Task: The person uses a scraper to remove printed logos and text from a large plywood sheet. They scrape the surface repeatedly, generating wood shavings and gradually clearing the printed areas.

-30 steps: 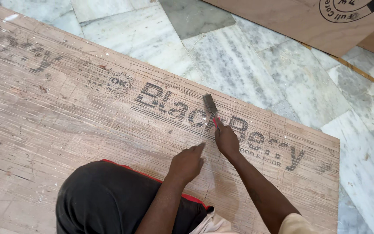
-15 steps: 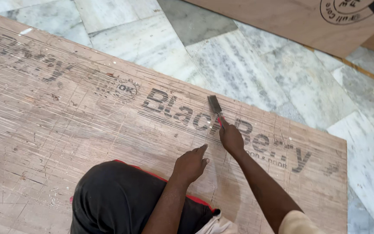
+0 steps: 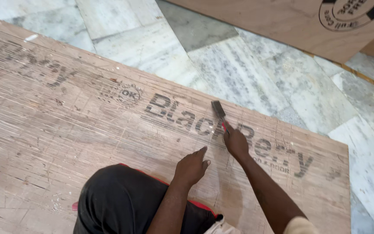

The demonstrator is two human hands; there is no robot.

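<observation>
On the scored plywood sheet (image 3: 66, 130) beneath us, we hold a flat-bladed chisel (image 3: 218, 112) with a red handle in our right hand (image 3: 235, 142), fingers clamped round the handle so the blade lies low against the wood near the sheet's far edge, over the dark stamped lettering. Our left hand (image 3: 191, 167) rests just beside it, fingers loosely together and pressed on the board, it seems to steady us as we kneel, a dark-trousered knee (image 3: 126, 203) below. Beyond lie the grey marble floor (image 3: 247, 65) and another plywood board (image 3: 282, 21).
</observation>
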